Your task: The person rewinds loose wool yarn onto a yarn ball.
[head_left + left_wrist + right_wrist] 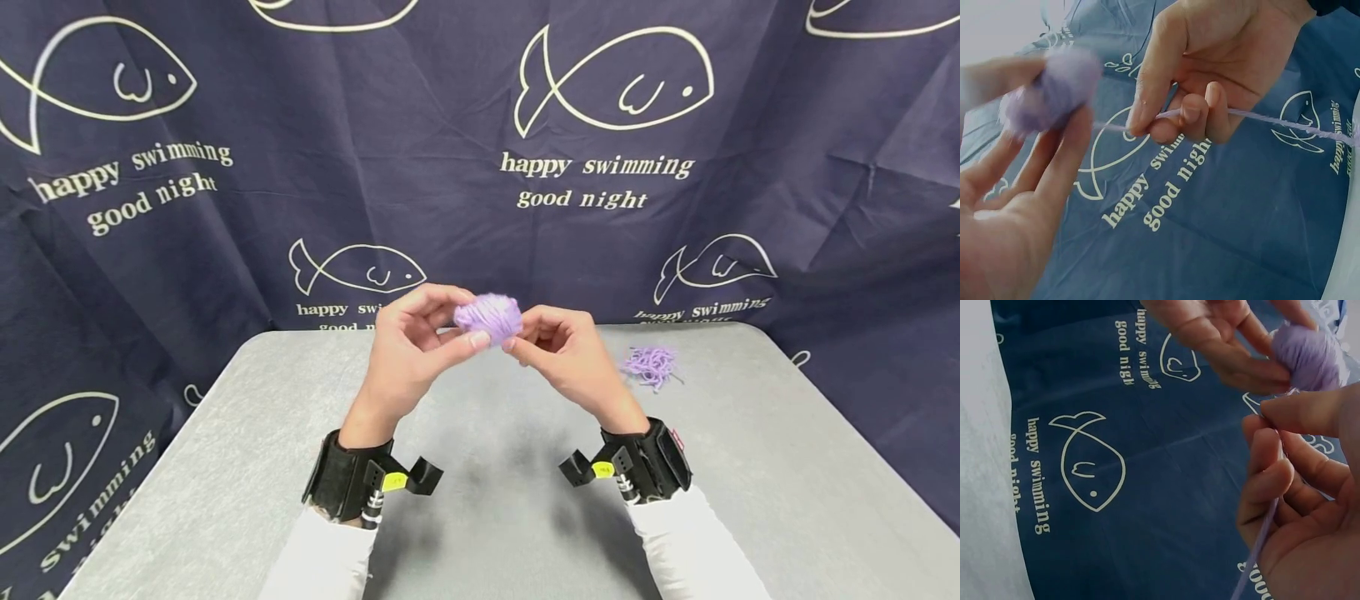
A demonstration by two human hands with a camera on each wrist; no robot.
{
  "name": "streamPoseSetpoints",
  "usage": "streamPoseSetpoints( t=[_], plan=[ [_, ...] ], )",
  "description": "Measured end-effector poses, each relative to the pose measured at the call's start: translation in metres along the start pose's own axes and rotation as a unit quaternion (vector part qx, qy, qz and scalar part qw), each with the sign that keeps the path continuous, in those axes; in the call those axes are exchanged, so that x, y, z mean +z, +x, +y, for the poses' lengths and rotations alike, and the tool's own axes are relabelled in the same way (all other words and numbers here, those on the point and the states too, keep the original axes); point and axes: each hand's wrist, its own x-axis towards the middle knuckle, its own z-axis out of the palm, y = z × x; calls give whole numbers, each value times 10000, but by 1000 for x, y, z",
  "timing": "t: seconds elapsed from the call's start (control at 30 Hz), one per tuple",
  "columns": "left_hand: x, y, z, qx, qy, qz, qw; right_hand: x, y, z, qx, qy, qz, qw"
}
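Note:
A small ball of purple yarn is held up above the grey table, between both hands. My left hand grips the ball with thumb and fingertips. My right hand is just right of it and pinches the yarn strand that runs from the ball, thumb against curled fingers. In the right wrist view the ball sits above my right fingers and the strand trails down past the palm.
A loose pile of purple yarn scraps lies on the table at the right. A dark blue cloth with fish outlines and lettering hangs behind and beside the table. Black wrist mounts sit on both forearms.

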Motion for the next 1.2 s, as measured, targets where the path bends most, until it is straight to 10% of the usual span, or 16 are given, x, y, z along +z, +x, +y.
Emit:
streamPoseSetpoints(
  t=[0.2,0.47,0.8,1.2],
  plan=[
    [3,3,-4,83,208,1163,9930,6,-2,-2,-107,-244,-254,9993],
    [-1,2,-13,-66,1518,1384,9786,8,-4,-10,-274,-396,-299,9984],
    [-9,-2,-17,-495,3135,-234,9480,2,-1,-11,-762,-13,203,9969],
    [-10,-4,-12,-946,1504,-2284,9572,-13,0,-13,-100,729,758,9944]
  ],
)
